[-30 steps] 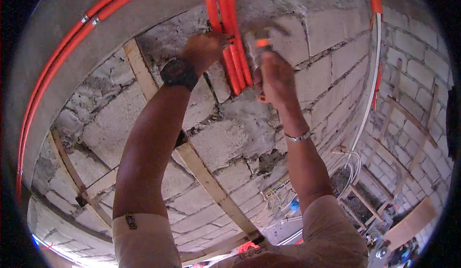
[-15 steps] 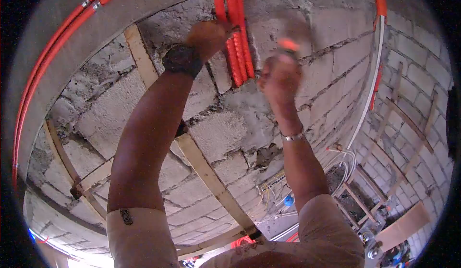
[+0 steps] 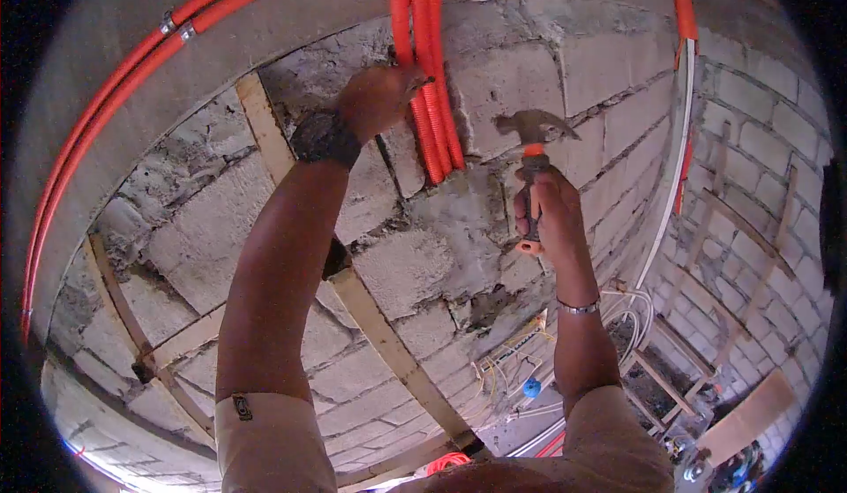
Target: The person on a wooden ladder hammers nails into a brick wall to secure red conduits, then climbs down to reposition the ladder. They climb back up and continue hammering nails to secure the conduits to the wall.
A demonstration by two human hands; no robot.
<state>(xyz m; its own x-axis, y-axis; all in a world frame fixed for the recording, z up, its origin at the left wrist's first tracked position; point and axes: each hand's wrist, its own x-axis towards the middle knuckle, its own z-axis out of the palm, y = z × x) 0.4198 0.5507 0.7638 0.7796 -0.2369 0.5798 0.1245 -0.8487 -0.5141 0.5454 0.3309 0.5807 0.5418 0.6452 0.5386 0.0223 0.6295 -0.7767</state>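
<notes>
My left hand (image 3: 378,97), with a black watch on the wrist, presses against a bundle of orange corrugated conduits (image 3: 425,69) that run down the grey block wall (image 3: 520,78). Its fingers pinch something small against the conduits; I cannot tell what it is. My right hand (image 3: 547,210) grips the orange-and-black handle of a claw hammer (image 3: 532,128), whose steel head is upright, to the right of the conduits and a little off the wall.
More orange conduits (image 3: 132,69) curve along the concrete beam at upper left, held by metal clips. A white pipe (image 3: 675,166) and an orange conduit run down the right corner. Wooden battens (image 3: 388,334) cross the wall. Loose wires (image 3: 520,361) hang lower right.
My right hand has drawn the hammer down and away from the wall near the conduits; the head is now sharp and still. The left hand has stayed on the conduits.
</notes>
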